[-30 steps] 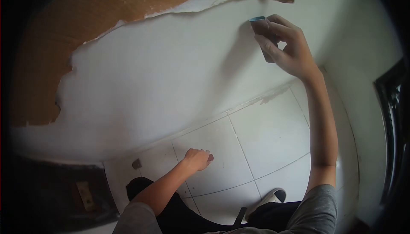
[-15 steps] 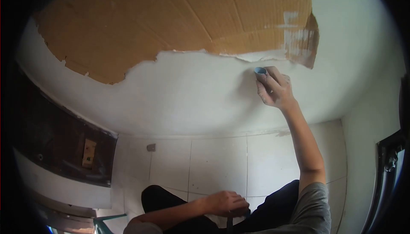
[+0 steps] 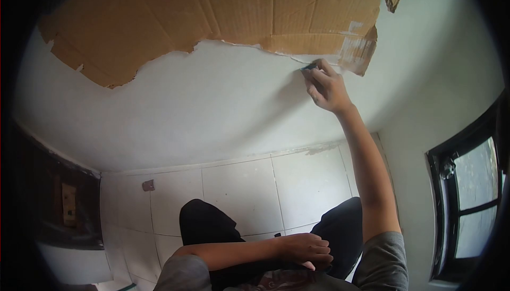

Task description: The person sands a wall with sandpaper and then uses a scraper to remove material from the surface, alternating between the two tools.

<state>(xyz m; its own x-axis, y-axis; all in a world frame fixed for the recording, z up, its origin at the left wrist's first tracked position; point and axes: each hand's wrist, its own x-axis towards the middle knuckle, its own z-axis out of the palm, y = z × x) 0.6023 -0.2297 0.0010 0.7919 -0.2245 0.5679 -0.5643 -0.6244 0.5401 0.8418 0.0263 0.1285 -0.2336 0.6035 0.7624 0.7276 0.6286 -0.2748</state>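
Note:
My right hand is raised against the white wall, fingers pinched round a curled, blue-grey piece of sandpaper. Mostly its dark edge shows past the fingertips. Just above the fingers runs the torn lower edge of a large brown cardboard sheet covering the upper wall. Whitish smears mark the cardboard's right corner. My left hand lies across my lap with curled fingers; what they hold, if anything, is hidden.
Pale floor tiles meet the wall's foot. A small brownish scrap lies on them. To the left is a dark panel with a wooden block. A black-framed window stands at right. My bent knees are below.
My right hand has moved up and slightly left with the sandpaper, close to the cardboard's torn edge. My left hand has shifted right over my lap. The view has turned, showing more window.

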